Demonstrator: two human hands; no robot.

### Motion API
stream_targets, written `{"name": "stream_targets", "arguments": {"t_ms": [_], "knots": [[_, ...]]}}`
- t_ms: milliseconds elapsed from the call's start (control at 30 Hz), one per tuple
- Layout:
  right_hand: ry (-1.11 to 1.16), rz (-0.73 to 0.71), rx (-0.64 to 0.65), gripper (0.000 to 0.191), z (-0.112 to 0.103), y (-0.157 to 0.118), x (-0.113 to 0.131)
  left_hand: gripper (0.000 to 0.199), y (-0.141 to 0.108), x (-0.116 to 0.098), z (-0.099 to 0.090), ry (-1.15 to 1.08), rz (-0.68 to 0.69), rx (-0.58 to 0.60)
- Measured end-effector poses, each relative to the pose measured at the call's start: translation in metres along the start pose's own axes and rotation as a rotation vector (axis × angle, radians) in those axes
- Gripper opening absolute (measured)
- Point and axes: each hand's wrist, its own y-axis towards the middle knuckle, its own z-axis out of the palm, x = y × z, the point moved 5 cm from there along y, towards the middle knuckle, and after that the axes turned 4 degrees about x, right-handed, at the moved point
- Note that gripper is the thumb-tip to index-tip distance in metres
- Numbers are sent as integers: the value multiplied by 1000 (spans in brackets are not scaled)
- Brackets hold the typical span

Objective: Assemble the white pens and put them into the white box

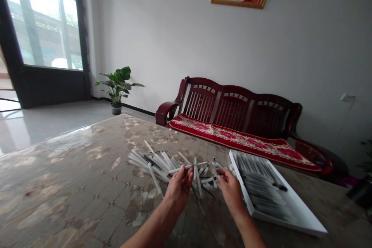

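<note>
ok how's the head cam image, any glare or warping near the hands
Head view: daylight through the glass door blows out its panes and glares on the tiled floor and glossy tabletop; wide-angle warping bows the table edge; the left hand and right hand look slightly soft.

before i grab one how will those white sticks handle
The white sticks probably feel light and stiff: the one pinched in the left hand stays straight past the fingers. Thin and round-looking, they would likely roll on the glossy tabletop. Loosely crossed in the pile, they may shift together when one is pulled.
</note>
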Motion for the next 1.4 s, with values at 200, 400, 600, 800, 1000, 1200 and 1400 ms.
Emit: {"name": "stream_targets", "arguments": {"t_ms": [200,400,600,800,1000,1200,1400], "knots": [[-394,-34,94,21,-16,4,-13,13,3,0,-1,49,9,13],[-751,-164,242,23,6,-10,2,10,-3,3,0,207,85,26],[-980,-173,286,19,19,-11,9,8,-4,10,-2,297,87,10],[-1091,-156,265,10,20,-9,7,10,-4,10,-3,319,84,-2],[-687,-160,116,12,12,-8,4,9,-5,11,-1,291,75,20],[193,129,99,40,25,-12,14,8,-7,14,1,264,44,37],[475,250,108,45,39,-25,32,6,-8,16,3,242,28,65]]}}
